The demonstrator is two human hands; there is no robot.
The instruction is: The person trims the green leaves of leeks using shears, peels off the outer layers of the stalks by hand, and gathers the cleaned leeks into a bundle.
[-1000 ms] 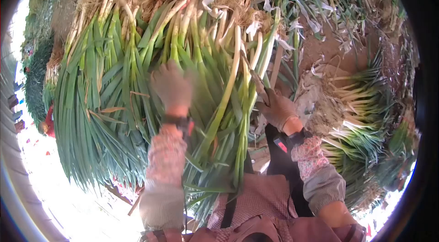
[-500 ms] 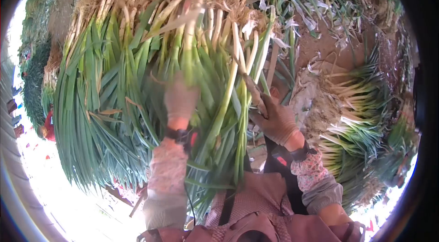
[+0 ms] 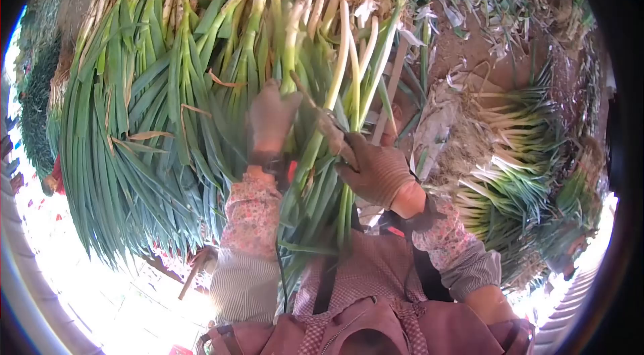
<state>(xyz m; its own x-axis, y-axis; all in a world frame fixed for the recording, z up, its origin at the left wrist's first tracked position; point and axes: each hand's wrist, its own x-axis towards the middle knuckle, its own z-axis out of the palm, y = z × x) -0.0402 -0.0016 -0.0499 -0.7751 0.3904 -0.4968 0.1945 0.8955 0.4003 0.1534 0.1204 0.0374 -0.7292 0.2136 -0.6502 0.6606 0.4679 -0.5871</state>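
Note:
A big heap of green onions (image 3: 147,100) lies with roots at the top and leaves hanging toward the body. My left hand (image 3: 274,117), gloved, has its fingers wrapped round the green part of a stalk in the heap's middle. Gloved too, my right hand (image 3: 379,170) is closed round the handle of a thin tool with a dark, narrow blade (image 3: 307,92). The blade's tip points up and left, close to the held stalk. Several pale stalks (image 3: 341,60) lie just above and behind the tool.
Smaller onions (image 3: 506,167) are fanned out at the right, beside a dirty plastic sheet (image 3: 436,130). Loose leaves and white scraps (image 3: 453,16) litter the soil at the upper right. Part of another person (image 3: 52,182) shows at the far left edge.
My right hand and the tool have moved left and slightly down, nearer my left hand. My left hand has shifted slightly up and right. The heap appears higher and further left.

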